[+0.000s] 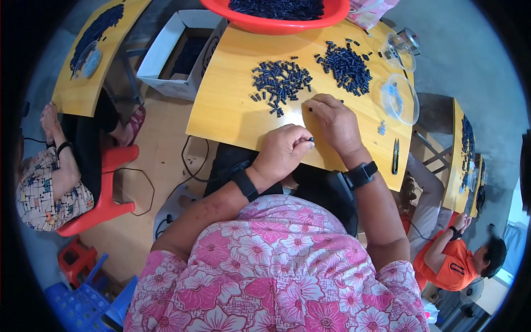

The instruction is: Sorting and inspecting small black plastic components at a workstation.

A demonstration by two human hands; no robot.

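Observation:
My left hand (pixel 283 152) is closed in a pinch near the table's front edge. A small black cylindrical piece (pixel 311 139) pokes out between its thumb and forefinger. Just beyond and to the right, my right hand (pixel 336 123) is bent over the yellow table (pixel 221 105), its fingers pinched together. At those fingertips a small dark piece (pixel 311 109) shows, mostly covered by the fingers. Ahead of my hands lie two heaps of short black cylindrical pieces, a left heap (pixel 282 81) and a right heap (pixel 347 67).
A red basin (pixel 276 23) of black pieces stands at the far edge. To the right are a clear tub (pixel 408 102) with small pale bits, a little pile of bits (pixel 381 128) and thread snips (pixel 396 156). A white box (pixel 166 58) sits left. People work at side tables.

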